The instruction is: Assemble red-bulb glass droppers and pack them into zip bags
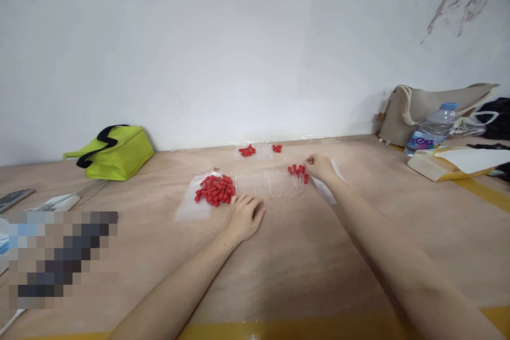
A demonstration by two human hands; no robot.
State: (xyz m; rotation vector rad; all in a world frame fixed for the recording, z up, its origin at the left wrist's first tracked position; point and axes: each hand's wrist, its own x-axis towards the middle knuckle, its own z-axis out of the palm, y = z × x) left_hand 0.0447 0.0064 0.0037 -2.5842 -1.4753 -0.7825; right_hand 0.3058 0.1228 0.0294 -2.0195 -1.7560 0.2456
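Observation:
My left hand [245,218] rests palm down on the table, fingers loosely bent and thumb apart. Just beyond its fingertips a pile of red rubber bulbs [215,190] lies partly on a clear plastic bag [193,210]. To the right of the pile runs a row of thin clear tubes [253,186]. Several tubes at the row's right end wear red bulbs, forming droppers [297,172]. My right hand [321,167] is beside these droppers with its fingers curled together at the red ends. Whatever is between those fingertips is too small to make out.
Two small groups of red bulbs [247,151] lie near the wall on clear bags. A white strip [329,191] sits under my right wrist. A lime-green bag [119,154] stands left; a water bottle [432,127] and beige bag [402,111] stand right.

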